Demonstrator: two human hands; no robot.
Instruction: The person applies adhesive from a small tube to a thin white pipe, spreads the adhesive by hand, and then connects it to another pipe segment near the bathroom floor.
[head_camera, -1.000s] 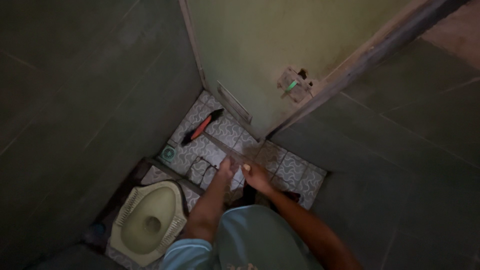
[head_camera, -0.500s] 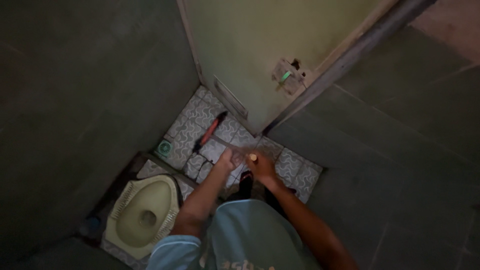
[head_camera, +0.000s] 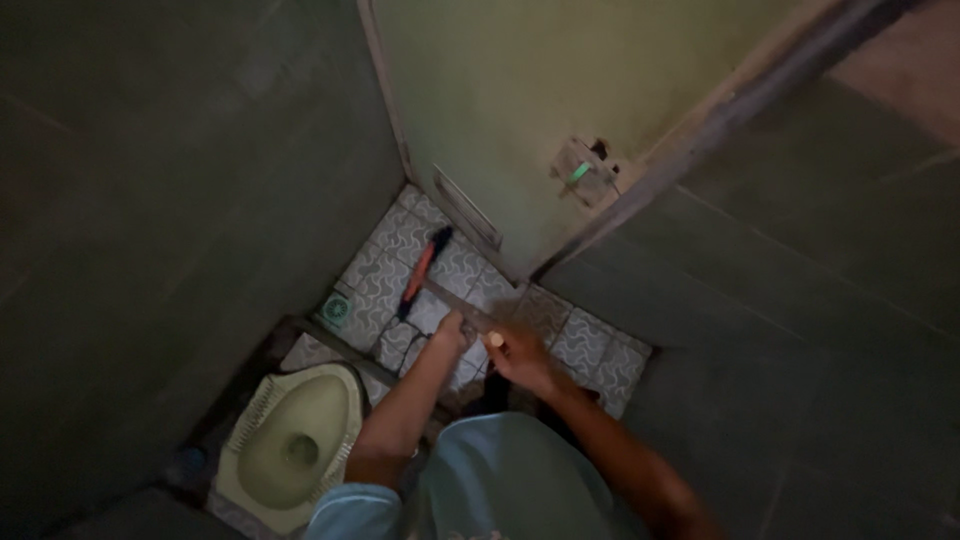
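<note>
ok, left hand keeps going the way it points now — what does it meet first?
Likely the orange-and-black tool lying on the patterned floor tiles. The left hand points up-frame toward it, with the pale door behind. Depth is unclear from this overhead view.

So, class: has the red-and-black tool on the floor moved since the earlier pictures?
No. The red-and-black tool lies the same way beside the green floor drain.

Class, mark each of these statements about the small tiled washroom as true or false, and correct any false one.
1. Both hands, left hand and right hand, hold a thin metal strip. True.
2. The squat toilet is bright red. False: it is pale green.
3. An orange-and-black tool lies on the patterned floor tiles. True.
4. The door has no latch. False: a latch is fixed to it.
</note>
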